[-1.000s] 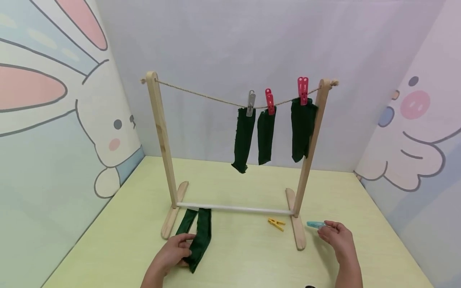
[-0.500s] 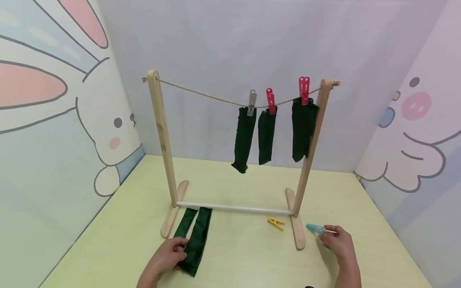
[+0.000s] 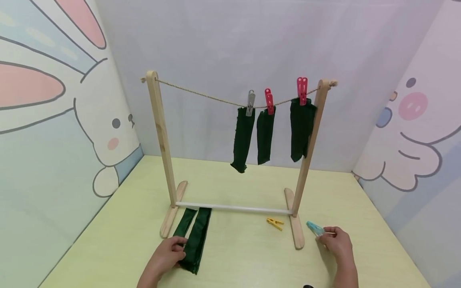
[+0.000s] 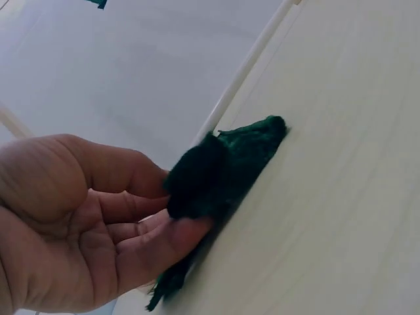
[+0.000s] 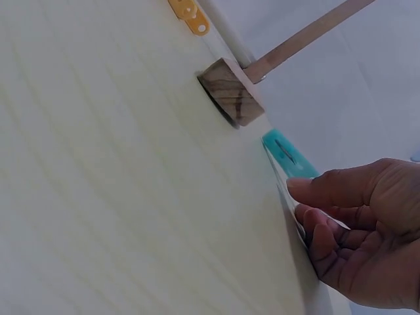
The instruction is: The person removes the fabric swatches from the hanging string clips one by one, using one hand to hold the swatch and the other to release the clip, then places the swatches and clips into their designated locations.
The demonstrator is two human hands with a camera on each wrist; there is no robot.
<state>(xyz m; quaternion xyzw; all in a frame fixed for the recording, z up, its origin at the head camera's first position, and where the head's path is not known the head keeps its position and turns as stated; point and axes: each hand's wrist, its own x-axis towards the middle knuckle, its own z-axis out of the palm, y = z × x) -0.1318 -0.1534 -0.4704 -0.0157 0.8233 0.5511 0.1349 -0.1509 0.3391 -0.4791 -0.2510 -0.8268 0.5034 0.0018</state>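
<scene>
Lower left: the left hand [image 3: 163, 256] pinches dark green cloth [image 3: 197, 240] on the tabletop [image 3: 237, 252]; lower right: the right hand [image 3: 337, 241] grips a blue clothespin [image 3: 315, 227]. Apparently the pick-up step; next move, probably: raising both to the rope [image 3: 205, 95], upper centre.

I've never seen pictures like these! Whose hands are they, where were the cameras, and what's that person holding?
It's a person working, no robot. The wide picture comes from a camera on their head, looking forward and down. The other two come from cameras on each wrist, peeking closely.

The left hand pinches dark green cloth at the table. The right hand holds a light blue peg. A yellow peg lies near one foot of the wooden stand. Three green pieces hang from its string, clipped by grey and red pegs.
</scene>
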